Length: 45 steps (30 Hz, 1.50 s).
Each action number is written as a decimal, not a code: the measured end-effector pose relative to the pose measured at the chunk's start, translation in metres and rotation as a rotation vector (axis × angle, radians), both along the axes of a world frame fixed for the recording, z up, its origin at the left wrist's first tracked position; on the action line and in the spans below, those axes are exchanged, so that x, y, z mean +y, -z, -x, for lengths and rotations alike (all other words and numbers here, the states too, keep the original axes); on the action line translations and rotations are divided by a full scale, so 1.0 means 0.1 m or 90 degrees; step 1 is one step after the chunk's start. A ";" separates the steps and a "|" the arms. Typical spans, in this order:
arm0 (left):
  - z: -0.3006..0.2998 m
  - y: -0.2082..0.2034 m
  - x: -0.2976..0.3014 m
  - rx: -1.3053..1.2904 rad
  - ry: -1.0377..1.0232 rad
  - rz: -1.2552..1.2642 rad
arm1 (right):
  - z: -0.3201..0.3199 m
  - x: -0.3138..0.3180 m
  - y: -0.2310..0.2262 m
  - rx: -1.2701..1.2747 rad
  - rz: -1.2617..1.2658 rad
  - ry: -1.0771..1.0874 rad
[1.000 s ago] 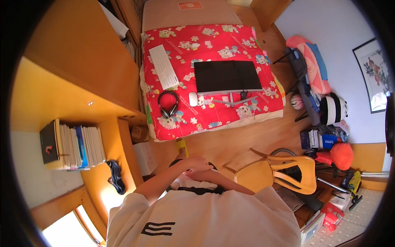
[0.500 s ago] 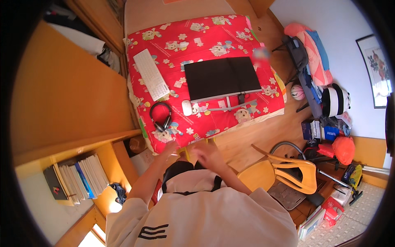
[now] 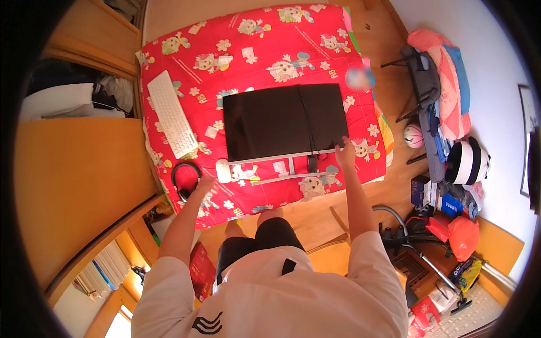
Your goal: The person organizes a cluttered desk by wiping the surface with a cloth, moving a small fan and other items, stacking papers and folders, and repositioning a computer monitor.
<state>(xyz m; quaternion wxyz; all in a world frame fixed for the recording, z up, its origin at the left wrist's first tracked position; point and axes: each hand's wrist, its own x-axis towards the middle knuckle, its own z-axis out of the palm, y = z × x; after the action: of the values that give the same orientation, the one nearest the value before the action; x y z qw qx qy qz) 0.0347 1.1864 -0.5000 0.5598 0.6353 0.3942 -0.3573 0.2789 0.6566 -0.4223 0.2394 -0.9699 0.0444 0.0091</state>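
A monitor (image 3: 270, 121) with a black screen and a silver lower edge lies on the red patterned bedding (image 3: 203, 48). Its pale stand (image 3: 291, 177) sticks out on the near side. A thin black cable crosses the screen to a small black adapter (image 3: 312, 164) by that edge. My right hand (image 3: 346, 154) is at the monitor's near right corner, thumb and fingers apart; whether it touches the corner I cannot tell. Over the bedding beside the black headphones (image 3: 181, 167) is my left hand (image 3: 207, 183), its fingers not clear. A white mouse (image 3: 223, 170) lies between headphones and monitor.
A white keyboard (image 3: 171, 114) lies on the bedding's left. To the left stands an orange wooden cabinet (image 3: 79, 169). On the right are a grey chair (image 3: 424, 79) piled with fabric, a pink ball (image 3: 413, 136), a panda plush (image 3: 468, 162) and a vacuum cleaner hose (image 3: 393, 213).
My hands have parted from in front of my body. The right reached forward to the monitor's near right corner, the left toward the headphones. The view has shifted.
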 end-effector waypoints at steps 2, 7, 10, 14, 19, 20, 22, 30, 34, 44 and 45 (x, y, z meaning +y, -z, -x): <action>-0.48 0.15 -0.14 -0.031 0.071 -0.103 | -0.33 -0.18 0.19 -0.015 0.102 0.046; -1.16 0.51 -0.38 -0.115 0.045 -0.249 | -0.82 -0.59 0.74 0.226 -0.037 0.141; -1.49 0.53 -0.57 -0.077 -0.020 -0.238 | -0.84 -0.43 0.90 0.202 -0.207 0.188; -1.54 0.56 -0.64 -0.075 -0.146 -0.167 | -0.85 -0.24 0.86 0.228 -0.039 0.243; -1.75 0.14 -0.73 -0.011 -0.279 -0.065 | -0.99 -0.52 0.88 0.299 -0.073 0.205; -1.82 -0.07 -0.76 0.046 -0.295 -0.062 | -0.97 -0.52 0.86 0.315 -0.076 0.199; -1.78 -0.20 -0.75 0.108 -0.341 -0.067 | -0.88 -0.35 0.74 0.275 -0.016 0.226; -0.92 0.31 -0.50 -0.058 -0.449 -0.102 | -0.24 -0.01 0.05 0.210 0.042 0.315; -0.64 0.05 -0.43 -0.164 -0.467 -0.154 | -0.08 0.06 -0.18 0.158 -0.024 0.323; 0.08 -1.42 -0.17 -0.367 -0.971 -0.115 | 0.20 0.63 -0.93 -0.142 -0.453 0.367; 0.32 -1.51 -0.06 -0.416 -0.984 -0.068 | 0.23 0.81 -1.22 -0.105 -0.479 0.366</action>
<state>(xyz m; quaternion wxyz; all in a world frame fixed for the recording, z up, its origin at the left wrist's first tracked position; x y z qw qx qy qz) 0.0029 1.1806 -0.3488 0.7021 0.2833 0.5531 0.3477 0.2559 0.7378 -0.3005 0.5696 -0.7616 0.2854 -0.1187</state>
